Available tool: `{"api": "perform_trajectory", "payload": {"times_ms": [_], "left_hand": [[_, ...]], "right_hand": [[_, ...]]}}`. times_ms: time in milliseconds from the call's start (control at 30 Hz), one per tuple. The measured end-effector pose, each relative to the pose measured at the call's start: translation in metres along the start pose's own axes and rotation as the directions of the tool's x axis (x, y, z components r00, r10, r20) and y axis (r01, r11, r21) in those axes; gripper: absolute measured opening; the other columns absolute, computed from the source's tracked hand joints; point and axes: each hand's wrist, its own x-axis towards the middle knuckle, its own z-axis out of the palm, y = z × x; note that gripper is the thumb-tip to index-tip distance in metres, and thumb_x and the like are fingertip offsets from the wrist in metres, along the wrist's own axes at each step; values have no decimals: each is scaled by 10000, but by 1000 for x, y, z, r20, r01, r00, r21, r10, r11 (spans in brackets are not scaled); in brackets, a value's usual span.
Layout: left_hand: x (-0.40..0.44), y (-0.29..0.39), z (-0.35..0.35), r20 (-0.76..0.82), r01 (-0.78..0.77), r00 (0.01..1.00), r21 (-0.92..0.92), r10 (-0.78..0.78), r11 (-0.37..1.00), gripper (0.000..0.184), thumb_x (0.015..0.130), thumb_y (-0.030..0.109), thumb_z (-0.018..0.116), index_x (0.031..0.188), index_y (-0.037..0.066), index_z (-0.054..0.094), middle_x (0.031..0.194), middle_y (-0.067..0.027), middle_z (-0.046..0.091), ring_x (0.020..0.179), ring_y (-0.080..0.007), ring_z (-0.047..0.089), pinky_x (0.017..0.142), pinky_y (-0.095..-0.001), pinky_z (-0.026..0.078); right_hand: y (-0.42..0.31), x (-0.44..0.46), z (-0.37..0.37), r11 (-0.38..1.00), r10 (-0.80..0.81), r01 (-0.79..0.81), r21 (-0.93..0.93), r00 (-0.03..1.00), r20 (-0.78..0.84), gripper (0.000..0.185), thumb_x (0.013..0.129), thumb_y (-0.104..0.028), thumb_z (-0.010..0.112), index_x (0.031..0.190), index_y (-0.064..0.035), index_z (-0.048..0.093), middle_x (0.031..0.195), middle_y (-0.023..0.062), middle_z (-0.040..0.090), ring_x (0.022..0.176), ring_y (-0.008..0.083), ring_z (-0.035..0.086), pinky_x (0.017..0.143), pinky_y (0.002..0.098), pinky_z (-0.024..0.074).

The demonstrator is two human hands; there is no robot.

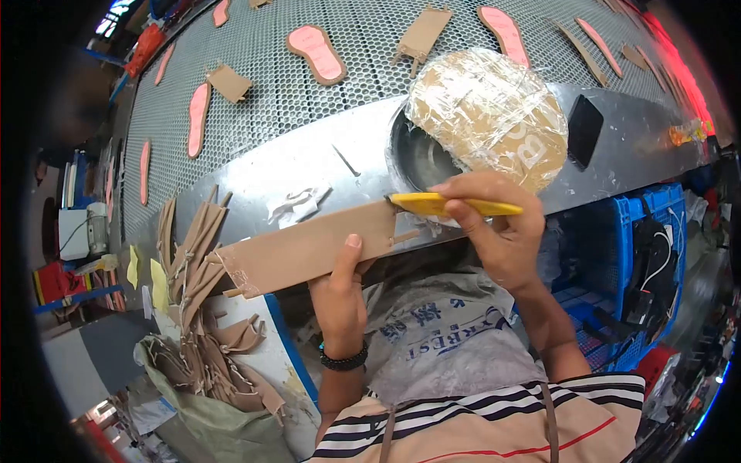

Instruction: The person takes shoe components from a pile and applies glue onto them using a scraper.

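Brown panel (pixel 309 251) lies across the front of the person, over the near edge of the metal ledge (pixel 255 176), its long axis running from lower left up to the right. The left hand (pixel 341 299) grips it from the near edge toward the right end, thumb pressed on the upper face; the fingers are hidden underneath, so how they bear on it cannot be told. Most of the panel's length therefore reaches out leftward from that grip, ending in a glossy, wrinkled patch.

The right hand (pixel 505 235) pinches a yellow tool (pixel 421 204) between thumb and fingers, and is the nearer hand to the panel's right end. The tool points left, its dark tip at the upper right corner; whether it touches there, and whether it is bristle, is too small to tell.

Just beyond that corner stands a dark bowl (pixel 398 147), largely covered by a film-wrapped cardboard disc (pixel 494 108), leaving a gap on the side toward the panel. Crumpled white paper (pixel 297 204) sits close to the panel's far edge. A bundle of brown pieces (pixel 202 241) crowds the left end, and a phone (pixel 585 131) rests right of the disc.
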Motion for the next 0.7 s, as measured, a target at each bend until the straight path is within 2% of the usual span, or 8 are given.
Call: {"api": "perform_trajectory", "payload": {"times_ms": [100, 200, 233, 333, 433, 533, 633, 700], "left_hand": [[1, 1, -1, -3, -15, 1000, -13, 15, 1000, 365, 955, 55, 648, 1290, 9, 512, 1218, -129, 605, 1087, -247, 659, 889, -406, 613], [4, -1, -4, -17, -65, 998, -72, 64, 995, 359, 959, 56, 645, 1291, 19, 512, 1236, -124, 597, 1103, -244, 653, 898, -400, 611], [4, -2, -3, -26, -65, 998, -58, 64, 996, 347, 962, 61, 646, 1281, 13, 518, 1228, -121, 596, 1101, -234, 649, 900, -397, 605], [4, -3, -1, -30, -54, 998, -47, 53, 997, 323, 970, 70, 645, 1263, 2, 527, 1216, -115, 593, 1098, -218, 642, 908, -396, 593], [3, -4, 1, -21, -34, 999, -91, 32, 995, 324, 976, 69, 636, 1272, 5, 521, 1228, -117, 592, 1103, -225, 642, 914, -401, 595], [3, 0, 7, -27, -45, 999, -130, 42, 990, 328, 981, 65, 626, 1284, 9, 513, 1247, -121, 588, 1116, -230, 639, 919, -401, 596], [3, 2, 9, -15, -57, 998, -171, 55, 984, 344, 982, 76, 628, 1300, 16, 510, 1260, -120, 591, 1133, -237, 636, 939, -406, 589], [4, 3, 9, -26, -52, 998, -187, 48, 981, 363, 977, 96, 641, 1311, 29, 516, 1259, -115, 601, 1139, -243, 640, 966, -411, 574]], "right_hand": [[0, -1, 5, 988, -112, 125, -88, 983, 147, 199, 770, 10, 780, 959, -30, 732, 867, 101, 715, 748, 262, 684, 645, 321, 533], [0, -6, 5, 985, -151, 168, -37, 947, 285, 222, 730, 11, 783, 938, -48, 735, 857, 84, 713, 743, 243, 684, 633, 321, 528], [3, -4, 4, 967, -227, 253, -35, 913, 340, 247, 700, 12, 781, 934, -56, 739, 838, 71, 705, 739, 234, 676, 623, 318, 521], [0, 5, -4, 950, -275, 313, -10, 850, 448, 254, 690, -12, 782, 937, -58, 743, 856, 60, 706, 739, 229, 665, 625, 322, 519], [-4, 8, -9, 962, -267, 266, 63, 866, 423, 245, 715, -9, 771, 954, -50, 743, 881, 74, 704, 738, 223, 653, 631, 327, 515], [-4, 3, 9, 935, -355, 351, 55, 925, 136, 237, 794, 29, 733, 1024, -20, 706, 867, 132, 705, 720, 206, 681, 637, 305, 529], [4, -4, 20, 940, -313, 284, 188, 938, 151, 308, 743, 87, 706, 1033, -15, 719, 887, 118, 700, 729, 218, 643, 635, 299, 505], [3, -8, 12, 974, -196, 178, 143, 974, 118, 305, 753, 92, 694, 1040, -12, 711, 918, 121, 697, 726, 223, 641, 637, 301, 508]]}}
